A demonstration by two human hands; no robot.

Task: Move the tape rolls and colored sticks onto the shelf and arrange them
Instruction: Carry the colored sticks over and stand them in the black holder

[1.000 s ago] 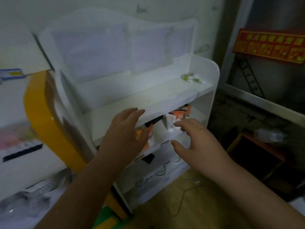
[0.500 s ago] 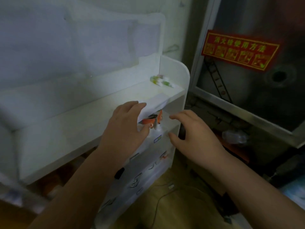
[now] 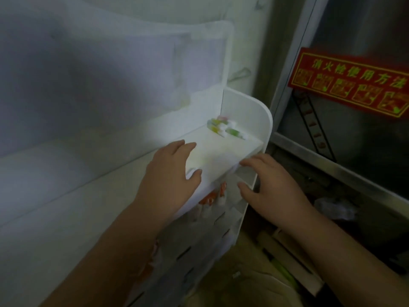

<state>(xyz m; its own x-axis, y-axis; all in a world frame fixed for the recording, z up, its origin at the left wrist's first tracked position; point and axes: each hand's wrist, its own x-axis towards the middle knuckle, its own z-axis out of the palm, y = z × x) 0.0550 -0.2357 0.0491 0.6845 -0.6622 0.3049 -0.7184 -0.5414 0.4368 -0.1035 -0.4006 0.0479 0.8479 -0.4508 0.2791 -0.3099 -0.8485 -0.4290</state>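
Observation:
A small heap of colored sticks point(image 3: 224, 129), green, pink and white, lies in the back right corner of the white shelf point(image 3: 223, 156), against its rounded side panel. My left hand point(image 3: 170, 173) hovers over the shelf's front edge with relaxed fingers and holds nothing. My right hand point(image 3: 272, 182) reaches at the shelf's front right corner, fingers spread, thumb lower, also with nothing in it. Whether either hand touches the board is unclear. No tape rolls show in this view.
Below the top board, orange and white packages point(image 3: 212, 196) fill a lower tier with slotted white fronts point(image 3: 199, 247). A metal cabinet with a red instruction sign point(image 3: 349, 82) stands right of the shelf. Boards and clutter point(image 3: 285, 253) lie on the floor.
The view has swung right and closer to the shelf's right end. Both hands have moved toward the front right part of the top board and stay without a load.

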